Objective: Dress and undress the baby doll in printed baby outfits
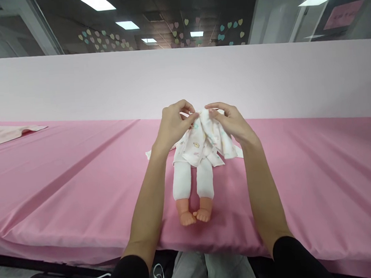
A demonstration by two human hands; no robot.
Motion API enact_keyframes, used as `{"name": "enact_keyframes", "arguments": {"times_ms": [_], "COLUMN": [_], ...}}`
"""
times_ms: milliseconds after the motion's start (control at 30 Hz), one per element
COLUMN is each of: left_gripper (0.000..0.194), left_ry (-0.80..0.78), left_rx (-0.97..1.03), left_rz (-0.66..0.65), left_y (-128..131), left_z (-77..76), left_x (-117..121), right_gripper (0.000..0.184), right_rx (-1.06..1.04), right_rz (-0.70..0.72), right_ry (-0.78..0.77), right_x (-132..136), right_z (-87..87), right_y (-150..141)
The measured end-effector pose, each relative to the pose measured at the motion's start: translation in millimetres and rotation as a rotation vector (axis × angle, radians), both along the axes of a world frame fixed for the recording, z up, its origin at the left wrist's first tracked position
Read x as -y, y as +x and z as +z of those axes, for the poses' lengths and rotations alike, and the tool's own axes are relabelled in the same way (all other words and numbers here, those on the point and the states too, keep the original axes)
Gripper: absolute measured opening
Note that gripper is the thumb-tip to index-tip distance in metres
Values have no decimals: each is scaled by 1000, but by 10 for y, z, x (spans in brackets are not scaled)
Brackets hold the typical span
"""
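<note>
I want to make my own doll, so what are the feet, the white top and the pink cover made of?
Feet: probably vinyl or rubbery plastic, smooth, with molded toes.
White top: thin, soft fabric, maybe cotton; it droops in folds and has small printed pictures.
Pink cover: smooth, wrinkled sheet, perhaps cloth or coated fabric; I can't tell which.
</note>
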State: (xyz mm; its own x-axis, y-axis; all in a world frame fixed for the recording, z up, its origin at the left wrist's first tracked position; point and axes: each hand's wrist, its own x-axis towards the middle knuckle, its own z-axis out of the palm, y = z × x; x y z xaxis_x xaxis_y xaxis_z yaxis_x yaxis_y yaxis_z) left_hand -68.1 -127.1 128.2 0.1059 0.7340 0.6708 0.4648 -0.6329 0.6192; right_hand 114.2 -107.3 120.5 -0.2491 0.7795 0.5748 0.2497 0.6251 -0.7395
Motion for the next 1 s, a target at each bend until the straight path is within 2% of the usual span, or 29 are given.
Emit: {"name": "enact_keyframes", "arguments": {"times_ms": [100, 167, 267, 367, 467, 533, 633, 733, 767, 800, 833, 933, 1000], "left_gripper": [16, 22, 29, 33, 30, 22, 23, 39, 43, 46, 48, 48, 47], "left_ry": [-14, -17, 38, 64, -79, -157, -150, -100, -85, -77, -75, -104, -123], "left_rx": [15, -15, -55, -139, -288, -331, -211, -3, 47, 83, 110, 158, 168], "left_rz": [-69, -122, -107, -25, -40, -78, -81, 0, 27, 41, 40, -30, -75], "left_y": [103, 143, 137, 61, -56, -134, -214, -219, -200, -171, -132, 21, 117], "left_z": [4, 21, 48, 45, 11, -7, -6, 9, 11, 11, 9, 4, 3], "left_x": [57, 107, 153, 125, 41, -16, -65, -69, -64, -57, -50, -24, -11], "right_gripper": [42, 40, 33, 41, 47, 44, 35, 30, 29, 30, 31, 40, 49], "right_rx": [178, 181, 40, -140, -263, -303, -281, -200, -177, -152, -115, 53, 115], "right_rz": [109, 96, -3, -92, -107, -87, -126, -324, -348, -314, -220, 125, 145], "right_ry": [30, 76, 132, 119, 63, 14, -49, -4, 25, 41, 37, -32, -7], "right_x": [115, 127, 44, -58, -122, -166, -242, -234, -191, -127, -45, 230, 355], "right_z": [16, 9, -4, 11, 29, 17, -32, -46, -32, -8, 22, 109, 133], "right_y": [-76, -115, -115, -40, 83, 175, 302, 353, 339, 308, 263, 78, -31]}}
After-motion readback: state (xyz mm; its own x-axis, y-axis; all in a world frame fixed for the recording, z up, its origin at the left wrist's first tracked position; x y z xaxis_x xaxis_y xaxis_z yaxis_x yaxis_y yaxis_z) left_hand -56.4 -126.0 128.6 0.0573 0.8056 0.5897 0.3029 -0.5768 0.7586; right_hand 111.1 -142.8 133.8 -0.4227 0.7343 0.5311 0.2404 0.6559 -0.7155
